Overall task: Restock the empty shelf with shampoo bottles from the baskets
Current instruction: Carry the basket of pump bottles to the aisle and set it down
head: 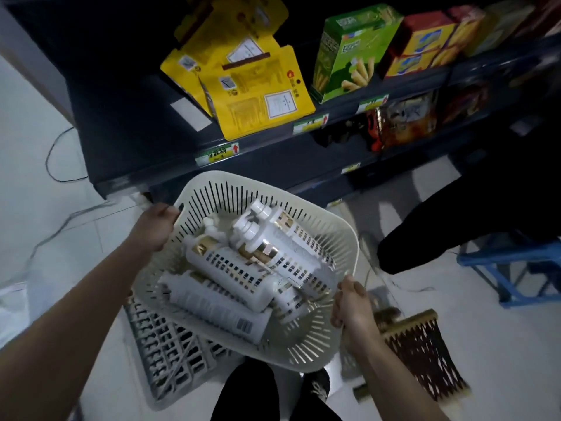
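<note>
Both hands [158, 226] gripping basket [340, 235] rim, piled shampoo bottles [230, 268] overlapping, count unclear

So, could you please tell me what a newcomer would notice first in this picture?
A cream slotted basket fills the centre, held at opposite rims by the left hand and the right hand, with white shampoo bottles lying piled inside. Behind it, yellow pouches lean on the dark shelf.

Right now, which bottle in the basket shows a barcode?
The lowest shampoo bottle, lying on its side nearest the person in the white basket. Its plain white back has a barcode near its base; the others show gold bands and dark checks.
</note>
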`<state>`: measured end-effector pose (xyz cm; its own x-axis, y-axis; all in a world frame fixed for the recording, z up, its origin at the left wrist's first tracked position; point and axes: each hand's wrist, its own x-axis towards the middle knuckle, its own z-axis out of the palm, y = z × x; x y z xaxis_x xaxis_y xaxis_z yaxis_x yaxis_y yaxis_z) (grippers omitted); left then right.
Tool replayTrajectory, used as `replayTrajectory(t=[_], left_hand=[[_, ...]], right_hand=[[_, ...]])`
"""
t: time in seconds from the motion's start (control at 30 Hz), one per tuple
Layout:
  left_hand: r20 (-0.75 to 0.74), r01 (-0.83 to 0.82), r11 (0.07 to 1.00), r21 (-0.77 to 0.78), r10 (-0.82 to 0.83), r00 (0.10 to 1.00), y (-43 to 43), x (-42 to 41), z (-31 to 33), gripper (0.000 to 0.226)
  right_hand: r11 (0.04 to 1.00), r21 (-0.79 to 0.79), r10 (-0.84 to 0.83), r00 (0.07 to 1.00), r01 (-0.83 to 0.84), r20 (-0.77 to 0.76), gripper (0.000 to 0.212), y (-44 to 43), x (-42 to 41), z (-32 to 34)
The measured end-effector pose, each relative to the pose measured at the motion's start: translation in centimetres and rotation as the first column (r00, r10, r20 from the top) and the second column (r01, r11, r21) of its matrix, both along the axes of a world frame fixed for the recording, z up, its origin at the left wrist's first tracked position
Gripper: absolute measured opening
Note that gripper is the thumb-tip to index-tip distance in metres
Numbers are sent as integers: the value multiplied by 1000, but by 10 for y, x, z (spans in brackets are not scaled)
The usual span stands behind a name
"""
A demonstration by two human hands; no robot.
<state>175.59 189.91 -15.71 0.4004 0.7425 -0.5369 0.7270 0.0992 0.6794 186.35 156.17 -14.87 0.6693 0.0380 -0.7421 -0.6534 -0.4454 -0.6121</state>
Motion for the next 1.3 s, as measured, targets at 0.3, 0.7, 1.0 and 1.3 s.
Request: replayTrajectory(t=[0.3, 0.7, 1.0, 1.3], left_hand=[[-40, 162, 985, -59, -165, 985, 29, 60, -31, 29], [-199, 420, 902, 102, -396, 897, 21, 116, -40, 25], [-404, 653, 731, 197, -546, 734, 7, 104, -32, 37], [-655, 815, 474, 334, -505, 562, -42, 52, -9, 59]], right_hand=[[982, -2, -187, 973, 189, -131, 22, 8, -16, -16], [968, -12, -247, 936, 252, -250, 28, 13, -38, -24], [961, -205, 144, 970, -184, -197, 29, -1, -31, -30], [201, -608, 883, 410, -768, -226, 54, -8, 11, 11]])
